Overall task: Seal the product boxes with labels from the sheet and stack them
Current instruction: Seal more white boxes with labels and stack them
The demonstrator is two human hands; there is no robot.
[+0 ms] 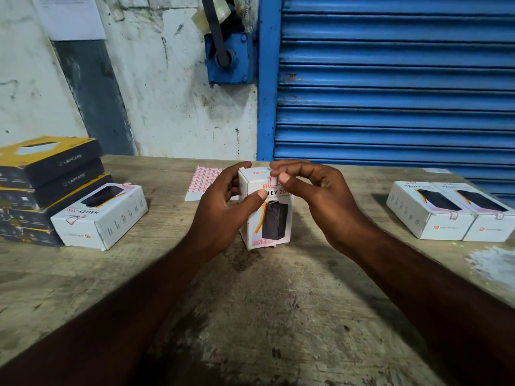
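Progress: a pair of sealed boxes (459,215) lies side by side at 3 o'clock, red-edged labels folded over their flaps, not stacked on each other. Another white box (106,215) at 9 o'clock, beside the dark boxes (47,174), also shows a label. Judged part-way: the product box (274,218) stands upright at table (278,302) centre, sealing in hand, stacking not yet done. The label sheet (204,179) lies flat at 11 o'clock behind it, with many labels on it.

Left hand (223,207): fingers curled round the box, thumb across its front.

Right hand (315,188): thumb and forefinger pinch the label (274,180) over the top front edge. Other fingers loosely curled, apparently touching nothing.
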